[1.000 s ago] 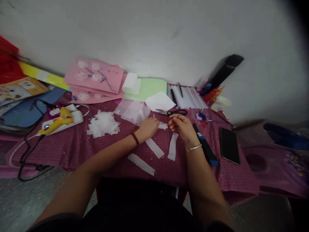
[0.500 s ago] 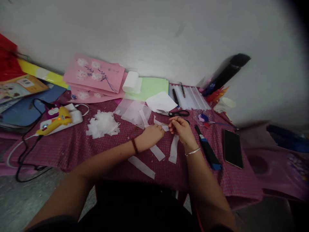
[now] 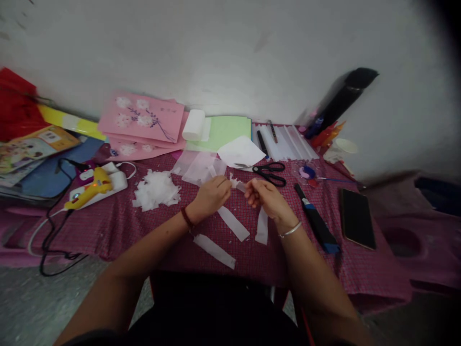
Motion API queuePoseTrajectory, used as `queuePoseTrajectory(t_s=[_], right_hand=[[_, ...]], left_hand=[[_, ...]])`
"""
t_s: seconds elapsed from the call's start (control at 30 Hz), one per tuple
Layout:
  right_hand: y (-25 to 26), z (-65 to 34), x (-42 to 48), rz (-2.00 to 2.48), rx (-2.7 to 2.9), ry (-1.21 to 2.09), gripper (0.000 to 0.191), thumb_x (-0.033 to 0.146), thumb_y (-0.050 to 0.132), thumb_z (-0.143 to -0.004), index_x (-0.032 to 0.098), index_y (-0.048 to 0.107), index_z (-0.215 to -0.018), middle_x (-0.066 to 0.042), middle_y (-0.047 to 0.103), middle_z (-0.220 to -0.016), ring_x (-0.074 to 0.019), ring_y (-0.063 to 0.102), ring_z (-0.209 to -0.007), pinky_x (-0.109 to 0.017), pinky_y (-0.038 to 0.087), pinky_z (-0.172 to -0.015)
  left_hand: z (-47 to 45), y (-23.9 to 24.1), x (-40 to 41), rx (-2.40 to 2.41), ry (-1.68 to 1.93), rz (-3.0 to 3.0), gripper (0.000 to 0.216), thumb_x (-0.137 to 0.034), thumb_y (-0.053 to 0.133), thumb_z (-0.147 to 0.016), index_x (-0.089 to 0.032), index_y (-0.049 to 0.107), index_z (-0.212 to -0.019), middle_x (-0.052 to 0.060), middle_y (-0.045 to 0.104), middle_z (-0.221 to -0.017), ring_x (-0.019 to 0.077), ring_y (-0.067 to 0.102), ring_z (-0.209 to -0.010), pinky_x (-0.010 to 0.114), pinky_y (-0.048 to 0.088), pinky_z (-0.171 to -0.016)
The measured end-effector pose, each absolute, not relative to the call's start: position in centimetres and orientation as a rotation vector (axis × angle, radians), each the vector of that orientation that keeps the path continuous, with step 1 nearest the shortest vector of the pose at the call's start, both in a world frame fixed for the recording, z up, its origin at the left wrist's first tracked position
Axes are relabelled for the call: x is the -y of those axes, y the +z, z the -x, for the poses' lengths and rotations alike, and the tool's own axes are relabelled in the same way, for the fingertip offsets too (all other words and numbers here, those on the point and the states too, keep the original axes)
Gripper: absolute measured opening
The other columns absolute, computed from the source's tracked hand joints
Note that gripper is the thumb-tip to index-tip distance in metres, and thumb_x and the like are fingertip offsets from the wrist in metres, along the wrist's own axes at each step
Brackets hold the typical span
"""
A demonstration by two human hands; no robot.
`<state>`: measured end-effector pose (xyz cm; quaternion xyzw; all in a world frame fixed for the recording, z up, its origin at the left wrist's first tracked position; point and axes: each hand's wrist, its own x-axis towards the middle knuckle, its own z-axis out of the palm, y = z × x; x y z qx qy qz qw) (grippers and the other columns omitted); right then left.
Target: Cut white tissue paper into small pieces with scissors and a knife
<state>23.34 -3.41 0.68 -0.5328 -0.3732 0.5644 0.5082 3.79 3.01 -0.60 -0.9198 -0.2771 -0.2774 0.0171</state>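
My left hand (image 3: 212, 196) is closed in a pinch beside the torn end of a short white paper strip (image 3: 239, 185); whatever its fingertips hold is hidden. Thumb and fingers of my right hand (image 3: 265, 196) grip the strip's other end. Below the hands, more white strips lie on the checked cloth, among them a middle strip (image 3: 234, 224), a front strip (image 3: 215, 251) and one under my right wrist (image 3: 262, 228). Black-handled scissors (image 3: 268, 170) rest just behind my right hand. Left of my left hand sits a heap of torn white paper (image 3: 156, 191).
A yellow glue gun (image 3: 90, 188) lies on a white power strip with trailing cables. Behind are pink flower cards (image 3: 144, 115), a white roll (image 3: 194, 125), green paper (image 3: 230, 132) and clear sticks (image 3: 288, 143). A black cutter (image 3: 317, 218) and phone (image 3: 357, 218) lie right.
My hands have moved apart, the left one going left and slightly up. The scissors' handles now show more fully, and a ragged strip end is visible between the hands. The view has shifted slightly.
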Motion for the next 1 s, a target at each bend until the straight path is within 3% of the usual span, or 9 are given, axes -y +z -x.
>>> queuePoseTrajectory(t_s=[0.13,0.3,0.5,0.63,0.83,1.0], right_hand=[[0.7,-21.3,3.9,1.201,0.851,1.531,0.052,0.070,0.069,-0.073,0.017,0.065,-0.074,-0.001,0.067,-0.064,-0.0086,0.058,-0.047,-0.018,0.040,-0.039],[0.4,-20.4,3.7,1.220,0.816,1.503,0.040,0.053,0.081,-0.066,0.019,0.059,-0.067,0.004,0.063,-0.057,-0.0070,0.055,-0.043,-0.017,0.037,-0.038],[0.7,-20.6,3.8,1.225,0.842,1.479,0.029,0.043,0.079,-0.066,0.020,0.062,-0.071,0.004,0.064,-0.060,-0.0072,0.054,-0.046,-0.018,0.038,-0.041],[0.8,-20.3,4.0,1.241,0.890,1.441,0.023,0.038,0.077,-0.068,0.020,0.062,-0.069,0.004,0.063,-0.059,-0.0071,0.054,-0.046,-0.018,0.039,-0.042],[0.6,-20.6,3.9,1.314,0.938,1.358,0.022,0.037,0.074,-0.069,0.021,0.059,-0.070,0.003,0.065,-0.060,-0.0088,0.056,-0.047,-0.019,0.040,-0.042],[-0.2,-23.1,2.9,1.418,0.899,1.178,0.025,0.039,0.072,-0.067,0.022,0.054,-0.069,0.005,0.062,-0.057,-0.0081,0.053,-0.044,-0.018,0.039,-0.040]], left_hand=[[-2.8,-0.4,-2.0,0.656,-0.837,2.751,0.016,-0.013,0.049,-0.095,-0.016,0.059,-0.083,0.005,0.065,-0.083,0.0170,0.060,-0.077,0.029,0.050,-0.072],[-3.5,-0.9,-1.8,0.603,-0.874,2.797,0.016,-0.014,0.050,-0.095,-0.015,0.060,-0.083,0.004,0.065,-0.080,0.0167,0.060,-0.075,0.028,0.050,-0.068],[-3.7,-0.2,-1.1,1.062,-1.314,3.279,0.014,-0.008,0.052,-0.081,-0.016,0.064,-0.084,0.004,0.069,-0.080,0.0138,0.063,-0.073,0.025,0.051,-0.067],[-3.8,0.8,-0.3,1.372,-1.571,3.462,0.013,-0.021,0.057,-0.083,-0.015,0.068,-0.088,0.003,0.072,-0.081,0.0132,0.064,-0.071,0.024,0.049,-0.064],[-3.5,0.8,-1.2,1.749,-1.684,3.190,0.032,-0.027,0.050,-0.088,-0.016,0.054,-0.059,-0.004,0.052,-0.055,0.0081,0.046,-0.054,0.022,0.034,-0.053],[0.0,1.0,-5.6,2.102,-2.071,2.711,0.022,-0.025,0.055,-0.082,-0.016,0.059,-0.061,-0.002,0.058,-0.058,0.0083,0.051,-0.052,0.022,0.040,-0.052]])
